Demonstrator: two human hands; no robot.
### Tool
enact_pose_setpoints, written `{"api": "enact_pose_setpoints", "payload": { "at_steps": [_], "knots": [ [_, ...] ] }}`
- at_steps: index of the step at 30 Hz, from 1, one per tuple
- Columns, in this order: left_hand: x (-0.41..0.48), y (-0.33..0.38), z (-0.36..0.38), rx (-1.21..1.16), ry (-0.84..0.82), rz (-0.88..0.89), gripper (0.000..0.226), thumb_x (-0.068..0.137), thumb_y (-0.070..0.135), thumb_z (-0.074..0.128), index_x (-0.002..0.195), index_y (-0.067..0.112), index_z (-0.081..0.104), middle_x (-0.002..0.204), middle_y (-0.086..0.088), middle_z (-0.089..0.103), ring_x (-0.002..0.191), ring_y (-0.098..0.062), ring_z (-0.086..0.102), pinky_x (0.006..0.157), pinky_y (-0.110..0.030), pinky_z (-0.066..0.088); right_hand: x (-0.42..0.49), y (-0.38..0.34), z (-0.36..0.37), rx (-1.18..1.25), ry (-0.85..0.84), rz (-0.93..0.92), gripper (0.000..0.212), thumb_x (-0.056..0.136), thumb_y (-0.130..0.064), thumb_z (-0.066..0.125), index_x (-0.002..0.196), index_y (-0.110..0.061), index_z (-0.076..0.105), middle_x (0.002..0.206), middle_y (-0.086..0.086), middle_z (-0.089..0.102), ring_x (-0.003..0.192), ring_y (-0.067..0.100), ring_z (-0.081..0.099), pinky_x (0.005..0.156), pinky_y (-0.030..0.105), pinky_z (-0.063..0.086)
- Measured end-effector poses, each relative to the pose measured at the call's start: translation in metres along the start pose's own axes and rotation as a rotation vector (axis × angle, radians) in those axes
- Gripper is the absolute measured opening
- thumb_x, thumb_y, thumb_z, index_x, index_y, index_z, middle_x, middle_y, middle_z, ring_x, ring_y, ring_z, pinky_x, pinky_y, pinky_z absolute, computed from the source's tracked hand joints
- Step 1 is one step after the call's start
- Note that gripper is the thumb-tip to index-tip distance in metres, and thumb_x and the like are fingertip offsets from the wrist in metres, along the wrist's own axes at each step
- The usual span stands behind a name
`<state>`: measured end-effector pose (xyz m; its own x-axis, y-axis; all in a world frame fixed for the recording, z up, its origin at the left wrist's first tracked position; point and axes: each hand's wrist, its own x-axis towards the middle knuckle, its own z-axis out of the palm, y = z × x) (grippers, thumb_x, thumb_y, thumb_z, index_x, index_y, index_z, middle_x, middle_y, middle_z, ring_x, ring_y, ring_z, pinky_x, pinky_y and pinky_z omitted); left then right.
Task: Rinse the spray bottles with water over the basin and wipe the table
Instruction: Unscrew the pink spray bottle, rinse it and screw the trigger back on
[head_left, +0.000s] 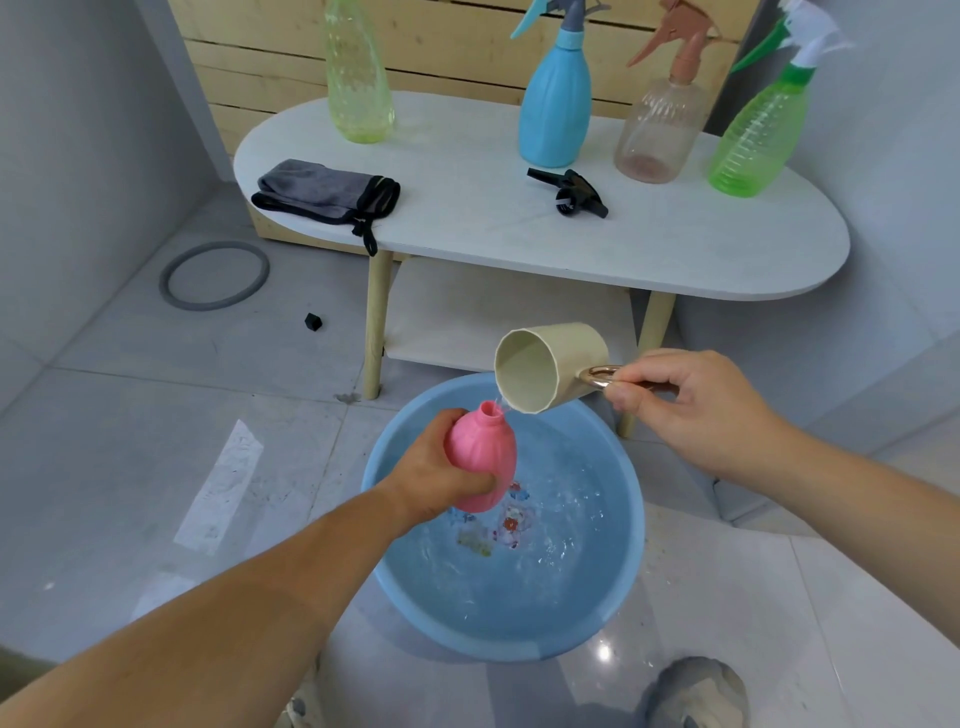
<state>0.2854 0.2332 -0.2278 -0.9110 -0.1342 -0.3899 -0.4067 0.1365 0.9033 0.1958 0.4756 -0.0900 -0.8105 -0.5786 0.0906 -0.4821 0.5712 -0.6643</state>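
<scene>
Two hands work above the round blue plastic basin (415, 603): your left hand (436, 478) grips the uncapped pink plastic bottle (480, 454), your right hand (691, 405) pinches the handle of the tilted cream plastic cup (550, 369), pouring. Filling appears underway; next, swirl and empty into the basin.

Basin (395, 582) on floor before table (675, 260); bottles (556, 114) stand on table
</scene>
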Motion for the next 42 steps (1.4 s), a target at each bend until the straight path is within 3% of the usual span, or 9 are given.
{"api": "enact_pose_setpoints", "payload": {
  "at_steps": [5,12,16,18,22,26,32,37,42],
  "knots": [
    [-0.001,0.000,0.000,-0.003,-0.007,-0.001,0.076,0.076,0.002,0.083,0.136,0.030,0.046,0.122,0.000,0.058,0.104,-0.014,0.062,0.067,-0.026,0.058,0.000,0.000,0.002,0.007,-0.005,0.020,0.013,0.090,-0.023,0.067,0.078,-0.025,0.074,0.078,-0.011,0.069,0.077,0.004,0.061,0.068,0.011,0.042],
    [-0.001,-0.001,-0.001,-0.006,-0.005,-0.001,0.073,0.077,0.001,0.083,0.134,0.030,0.047,0.119,0.002,0.058,0.101,-0.013,0.061,0.066,-0.024,0.057,0.002,0.013,0.013,0.011,-0.002,0.133,0.019,0.091,-0.030,0.066,0.073,-0.030,0.072,0.066,-0.007,0.064,0.054,0.001,0.049,0.052,0.013,0.036],
    [0.000,-0.003,-0.002,-0.003,0.001,-0.001,0.073,0.077,0.001,0.083,0.133,0.031,0.047,0.121,0.000,0.059,0.102,-0.014,0.062,0.066,-0.025,0.058,0.003,0.021,0.017,-0.079,-0.015,0.138,0.015,0.091,-0.032,0.066,0.081,-0.025,0.074,0.075,-0.009,0.066,0.068,0.004,0.056,0.060,0.015,0.039],
    [0.001,-0.003,-0.002,-0.001,0.006,-0.004,0.071,0.077,0.001,0.082,0.132,0.031,0.047,0.121,0.000,0.059,0.103,-0.015,0.063,0.065,-0.027,0.059,0.003,0.021,0.015,-0.105,-0.033,0.127,0.013,0.091,-0.032,0.066,0.085,-0.025,0.075,0.081,-0.013,0.065,0.079,0.000,0.059,0.067,0.008,0.038],
    [0.002,-0.005,-0.003,0.008,0.009,-0.006,0.075,0.074,0.005,0.085,0.133,0.032,0.048,0.123,-0.002,0.059,0.107,-0.021,0.063,0.071,-0.032,0.061,0.002,0.030,0.012,-0.297,-0.075,0.001,0.015,0.092,-0.032,0.064,0.093,-0.025,0.077,0.086,-0.006,0.065,0.087,0.014,0.057,0.077,0.020,0.037],
    [0.001,-0.004,-0.002,0.017,0.008,-0.003,0.075,0.075,0.005,0.084,0.134,0.032,0.047,0.121,0.000,0.059,0.104,-0.016,0.063,0.068,-0.028,0.060,0.002,0.040,0.010,-0.442,-0.078,-0.157,0.011,0.091,-0.026,0.066,0.091,-0.021,0.076,0.086,-0.002,0.068,0.085,0.020,0.056,0.084,0.017,0.028],
    [0.001,-0.002,0.000,0.034,0.010,0.002,0.075,0.076,0.001,0.083,0.136,0.028,0.047,0.123,-0.003,0.060,0.105,-0.018,0.064,0.067,-0.027,0.060,0.001,0.049,0.009,-0.557,-0.032,-0.315,0.012,0.088,-0.025,0.069,0.082,-0.016,0.074,0.084,-0.002,0.065,0.087,0.026,0.055,0.085,0.029,0.042],
    [-0.001,0.006,0.001,0.038,0.010,0.014,0.074,0.077,0.001,0.083,0.135,0.030,0.047,0.120,0.001,0.059,0.104,-0.020,0.064,0.070,-0.031,0.062,-0.001,0.040,0.003,-0.729,-0.021,-0.500,0.031,0.092,-0.031,0.048,0.080,-0.017,0.073,0.084,-0.002,0.064,0.092,0.029,0.058,0.083,0.038,0.053],
    [-0.005,0.025,-0.002,0.014,0.011,0.054,0.078,0.069,0.010,0.086,0.135,0.031,0.050,0.122,-0.003,0.062,0.106,-0.020,0.066,0.073,-0.030,0.062,-0.004,0.029,-0.005,-0.726,0.033,-0.491,0.017,0.086,-0.024,0.060,0.077,-0.014,0.070,0.079,-0.002,0.060,0.091,0.029,0.057,0.080,0.039,0.053]
  ]
}}
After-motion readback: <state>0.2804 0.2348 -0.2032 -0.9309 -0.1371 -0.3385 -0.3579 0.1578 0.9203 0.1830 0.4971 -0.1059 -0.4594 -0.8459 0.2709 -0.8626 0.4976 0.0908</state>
